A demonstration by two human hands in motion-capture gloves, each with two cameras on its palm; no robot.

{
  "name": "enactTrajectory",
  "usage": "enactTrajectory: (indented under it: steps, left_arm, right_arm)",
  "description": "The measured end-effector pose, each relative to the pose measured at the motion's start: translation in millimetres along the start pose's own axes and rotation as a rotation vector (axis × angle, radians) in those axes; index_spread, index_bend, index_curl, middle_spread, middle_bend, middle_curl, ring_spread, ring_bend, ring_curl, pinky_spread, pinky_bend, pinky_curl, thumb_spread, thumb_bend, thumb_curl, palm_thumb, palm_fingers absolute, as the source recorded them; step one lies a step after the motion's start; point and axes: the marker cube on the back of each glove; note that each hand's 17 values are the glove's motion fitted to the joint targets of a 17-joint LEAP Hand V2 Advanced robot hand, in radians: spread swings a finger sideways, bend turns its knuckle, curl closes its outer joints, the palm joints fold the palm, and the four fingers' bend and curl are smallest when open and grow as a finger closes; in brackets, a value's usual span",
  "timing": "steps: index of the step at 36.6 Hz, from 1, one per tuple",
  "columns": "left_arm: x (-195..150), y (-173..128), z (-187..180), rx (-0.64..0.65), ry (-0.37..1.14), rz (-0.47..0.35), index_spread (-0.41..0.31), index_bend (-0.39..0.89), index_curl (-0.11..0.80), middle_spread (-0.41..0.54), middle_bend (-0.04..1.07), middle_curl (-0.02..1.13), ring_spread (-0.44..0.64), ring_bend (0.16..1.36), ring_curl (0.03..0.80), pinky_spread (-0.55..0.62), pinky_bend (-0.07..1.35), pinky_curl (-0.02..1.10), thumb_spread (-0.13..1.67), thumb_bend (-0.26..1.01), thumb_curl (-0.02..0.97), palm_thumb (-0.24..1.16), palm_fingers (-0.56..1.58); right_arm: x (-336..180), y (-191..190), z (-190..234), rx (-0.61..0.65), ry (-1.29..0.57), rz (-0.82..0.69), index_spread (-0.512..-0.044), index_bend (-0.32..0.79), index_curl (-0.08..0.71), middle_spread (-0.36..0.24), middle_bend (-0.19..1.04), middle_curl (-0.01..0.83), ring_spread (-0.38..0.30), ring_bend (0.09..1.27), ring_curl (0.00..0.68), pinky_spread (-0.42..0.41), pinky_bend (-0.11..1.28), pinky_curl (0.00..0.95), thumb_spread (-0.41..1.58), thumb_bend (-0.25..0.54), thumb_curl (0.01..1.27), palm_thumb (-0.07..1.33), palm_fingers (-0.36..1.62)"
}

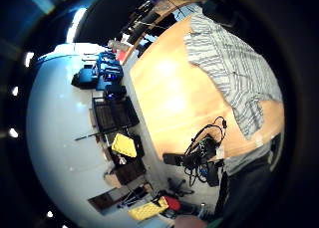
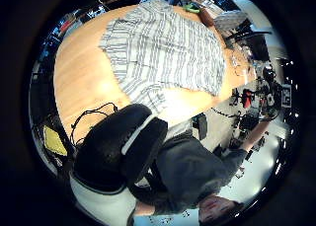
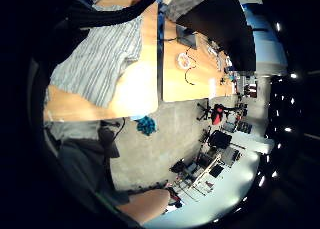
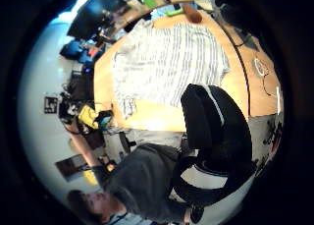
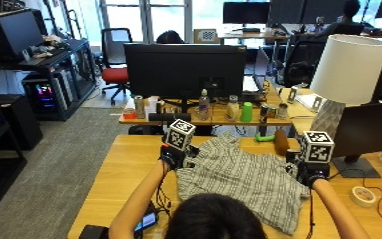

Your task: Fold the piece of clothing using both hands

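A grey-and-white striped shirt [image 5: 244,184] lies spread flat on the wooden table [image 5: 125,169], with its hem toward me. My left hand [image 5: 173,157] hovers above the shirt's far left corner. My right hand [image 5: 308,174] hovers over its right edge. Neither hand holds cloth. The palm views take in the whole shirt [image 2: 168,53] [image 4: 167,63] from well above, along with my own torso, and no fingers curl into them. In the little finger side views the shirt [image 1: 234,68] [image 3: 95,64] lies off to one side on the table.
Beyond the shirt stand a large black monitor [image 5: 184,69], a row of bottles [image 5: 237,109] and a brown object [image 5: 280,142]. A white lamp [image 5: 346,74] and a second screen [image 5: 370,134] are at the right, a tape roll [image 5: 362,195] near the right edge, and cables [image 5: 152,214] at the front left.
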Motion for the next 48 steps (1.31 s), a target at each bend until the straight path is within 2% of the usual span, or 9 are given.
enactTrajectory:
  steps: [1,4,7,12,18,31,40,45,48]
  left_arm:
    - [1,-1,0,-0.001,0.000,0.001,-0.045,0.17,0.048,0.041,0.12,0.02,0.07,0.44,0.085,0.13,0.36,0.08,0.38,0.04,0.033,0.09,0.37]
    - [5,-3,1,-0.006,0.003,0.013,-0.061,0.17,0.087,0.056,0.12,0.06,0.10,0.49,0.144,0.18,0.39,0.13,0.56,0.03,0.055,0.10,0.33]
    - [7,-4,1,-0.011,-0.002,0.013,-0.071,0.18,0.123,0.069,0.13,0.08,0.12,0.52,0.177,0.22,0.41,0.17,0.68,0.02,0.076,0.10,0.30]
    - [10,-1,0,-0.004,-0.015,0.007,-0.081,0.18,0.170,0.082,0.14,0.10,0.14,0.54,0.206,0.25,0.43,0.20,0.81,-0.01,0.108,0.11,0.28]
    - [10,-8,10,-0.039,0.003,0.016,-0.087,0.18,0.215,0.089,0.15,0.13,0.15,0.56,0.226,0.27,0.43,0.23,0.89,-0.02,0.138,0.10,0.26]
    - [12,-16,33,-0.102,0.024,0.033,-0.087,0.13,0.260,0.109,0.14,0.16,0.18,0.60,0.260,0.30,0.48,0.28,0.96,-0.03,0.186,0.09,0.16]
    - [11,-21,57,-0.143,0.040,0.041,-0.085,0.11,0.244,0.147,0.16,0.18,0.23,0.64,0.277,0.32,0.55,0.32,0.95,-0.03,0.213,0.08,0.05]
    - [25,-28,92,-0.232,0.093,0.093,-0.085,0.10,0.232,0.163,0.17,0.19,0.25,0.66,0.281,0.34,0.58,0.33,0.93,-0.03,0.228,0.09,0.02]
    - [39,-12,104,-0.303,0.095,0.060,-0.081,0.09,0.222,0.175,0.17,0.20,0.27,0.67,0.286,0.34,0.61,0.34,0.92,-0.03,0.235,0.08,-0.02]
  right_arm:
    - [0,0,0,0.001,0.001,-0.001,-0.164,0.17,0.046,-0.028,0.22,0.060,-0.003,0.40,0.077,0.053,0.43,0.097,0.43,0.266,0.06,0.39,0.64]
    - [0,-3,3,0.007,0.001,-0.011,-0.219,0.15,0.106,-0.038,0.22,0.106,0.000,0.42,0.147,0.071,0.46,0.169,0.65,0.310,0.08,0.45,0.60]
    - [-1,0,5,0.000,-0.011,-0.025,-0.256,0.14,0.140,-0.044,0.22,0.139,0.000,0.44,0.186,0.083,0.47,0.208,0.83,0.326,0.10,0.47,0.58]
    - [1,0,11,-0.016,-0.019,-0.024,-0.290,0.14,0.170,-0.051,0.21,0.181,0.001,0.44,0.218,0.095,0.47,0.241,1.03,0.330,0.12,0.49,0.56]
    - [3,-2,18,-0.033,-0.028,-0.019,-0.309,0.14,0.195,-0.055,0.20,0.221,0.001,0.44,0.241,0.102,0.47,0.265,1.17,0.318,0.14,0.50,0.55]
    - [-4,9,21,-0.057,-0.034,-0.042,-0.321,0.13,0.227,-0.049,0.19,0.282,0.002,0.44,0.278,0.110,0.46,0.299,1.30,0.273,0.17,0.51,0.55]
    - [-10,9,33,-0.071,-0.020,-0.063,-0.325,0.11,0.229,-0.047,0.19,0.307,0.002,0.44,0.300,0.120,0.48,0.320,1.23,0.137,0.17,0.40,0.52]
    - [-9,7,42,-0.089,-0.022,-0.067,-0.326,0.12,0.230,-0.046,0.19,0.319,0.005,0.44,0.306,0.123,0.49,0.327,1.21,0.104,0.18,0.41,0.52]
    - [-9,6,47,-0.089,-0.028,-0.065,-0.327,0.12,0.231,-0.046,0.19,0.324,0.005,0.44,0.311,0.124,0.49,0.331,1.21,0.089,0.19,0.42,0.52]
